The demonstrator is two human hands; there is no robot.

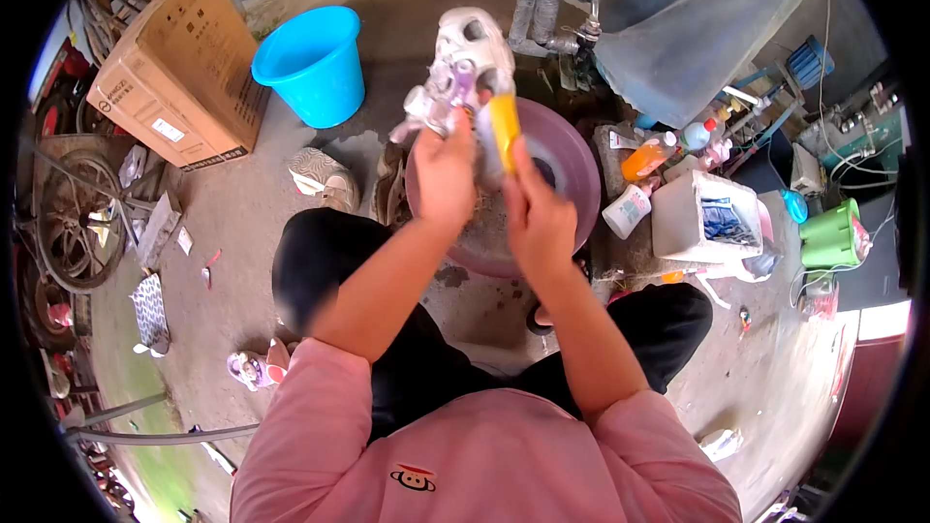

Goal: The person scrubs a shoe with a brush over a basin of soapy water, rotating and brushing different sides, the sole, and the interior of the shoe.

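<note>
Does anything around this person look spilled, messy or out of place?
Yes: litter scraps lie loose on the floor at the left, which looks untidy. Dark, apparently wet spots mark the floor near the purple basin, perhaps splashes. The held white-and-lilac shoe is too blurred to judge for damage.

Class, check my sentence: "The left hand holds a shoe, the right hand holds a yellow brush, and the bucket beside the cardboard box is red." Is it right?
Not quite: the bucket is blue, not red, as the head view shows. The rest stands: it is beside the cardboard box, the left hand holds a shoe and the right hand a yellow brush.
</note>
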